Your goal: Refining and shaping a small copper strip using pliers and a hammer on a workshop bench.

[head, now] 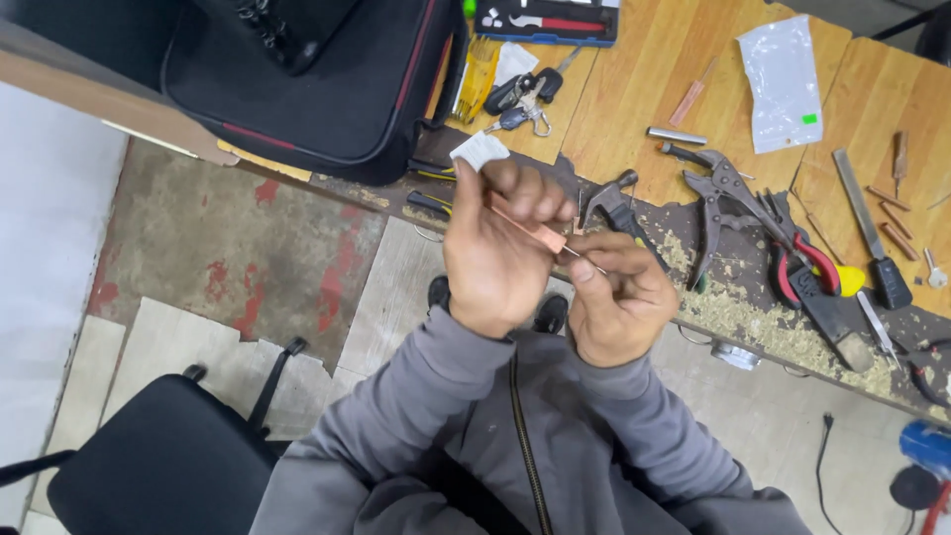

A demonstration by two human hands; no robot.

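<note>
My left hand (pixel 500 248) is raised in front of the bench edge and grips a thin copper-coloured bar (pixel 530 230), with a small piece of white paper or cloth (pixel 479 151) pinched at its fingertips. Close beside it, my right hand (pixel 619 297) pinches a thin metal pin or needle-like tool (pixel 586 260) whose tip meets the end of the copper bar. Both hands touch at the fingers. Grey sleeves and a zipped grey jacket fill the bottom of the view.
A wooden workbench (pixel 634 89) holds locking pliers (pixel 715 193), red-handled pliers (pixel 802 263), a file (pixel 870 233), keys (pixel 523 99), a clear plastic bag (pixel 783 79), copper pieces and wood shavings. A black bag (pixel 307 79) sits at the left end. A black chair (pixel 158 446) stands lower left.
</note>
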